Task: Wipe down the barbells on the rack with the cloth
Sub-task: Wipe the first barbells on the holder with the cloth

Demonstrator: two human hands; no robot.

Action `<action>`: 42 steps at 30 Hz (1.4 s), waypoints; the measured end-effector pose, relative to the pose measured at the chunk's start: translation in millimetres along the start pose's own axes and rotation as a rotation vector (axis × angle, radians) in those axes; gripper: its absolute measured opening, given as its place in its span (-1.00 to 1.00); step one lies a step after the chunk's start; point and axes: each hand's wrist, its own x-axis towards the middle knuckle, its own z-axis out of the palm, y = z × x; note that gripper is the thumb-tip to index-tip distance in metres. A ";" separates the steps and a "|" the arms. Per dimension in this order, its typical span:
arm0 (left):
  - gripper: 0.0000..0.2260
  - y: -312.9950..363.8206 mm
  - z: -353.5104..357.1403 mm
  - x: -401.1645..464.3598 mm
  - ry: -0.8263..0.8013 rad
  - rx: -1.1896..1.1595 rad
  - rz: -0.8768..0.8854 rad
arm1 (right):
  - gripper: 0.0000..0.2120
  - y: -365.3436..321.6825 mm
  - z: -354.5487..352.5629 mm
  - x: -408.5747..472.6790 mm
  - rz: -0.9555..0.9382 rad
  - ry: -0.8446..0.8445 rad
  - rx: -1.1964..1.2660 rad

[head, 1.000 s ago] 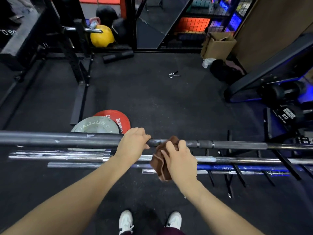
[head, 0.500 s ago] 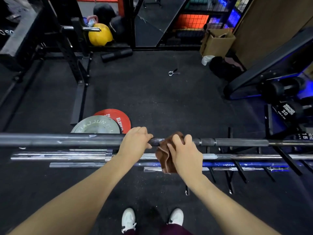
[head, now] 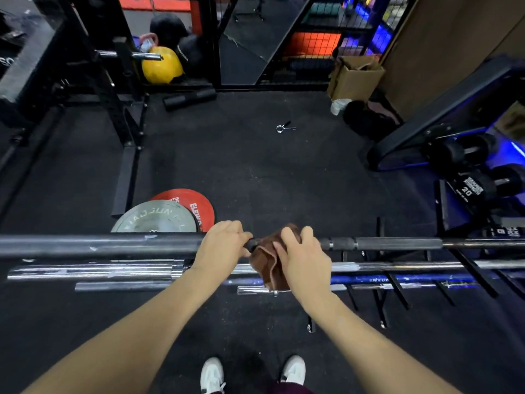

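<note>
**Cloth on the top bar, right hand leading**

Nearest the camera, a pair of white shoes (head: 250,373) stood on the black floor, below and on the near side of the top barbell (head: 397,243). Both forearms reached up from there to that bar, which ran straight across the view from left to right and sat highest of the bars on the rack (head: 383,294).

The left hand (head: 220,245) gripped the top barbell with its fingers curled over the far side, at the inner end of the thick left sleeve. Just to the right of it, the right hand (head: 302,255) held the brown cloth (head: 270,265) against the same bar — fingers curled over the top, thumb pinching the fabric, a loose fold hanging below the bar. The two hands were close together with only a short stretch of bar between them.

The bar's long axis lay crosswise to both arms, so I judged the coming stroke would be a sideways slide; the long unwiped shaft stretched away to the right of the cloth, the side of the hand holding it.

Below the top barbell lay a chrome barbell (head: 85,273), a blue barbell (head: 397,279) and a shorter one. Beyond the top barbell, a grey plate (head: 153,217) and a red plate (head: 196,206) lay on the floor, a spring collar (head: 281,128) farther off
</note>
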 end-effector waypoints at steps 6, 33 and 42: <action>-0.62 0.7 3.0 2.2 0.070 0.041 0.056 | -0.75 -3.5 -3.1 58.3 0.108 -0.254 -0.045; -0.56 -33.2 -6.7 -12.5 -0.043 -0.155 0.042 | -0.63 -45.0 11.9 52.4 -0.010 -0.207 -0.148; -0.59 -32.0 -9.1 -10.8 -0.060 -0.176 0.009 | -0.73 -48.6 21.9 9.7 0.006 0.039 -0.099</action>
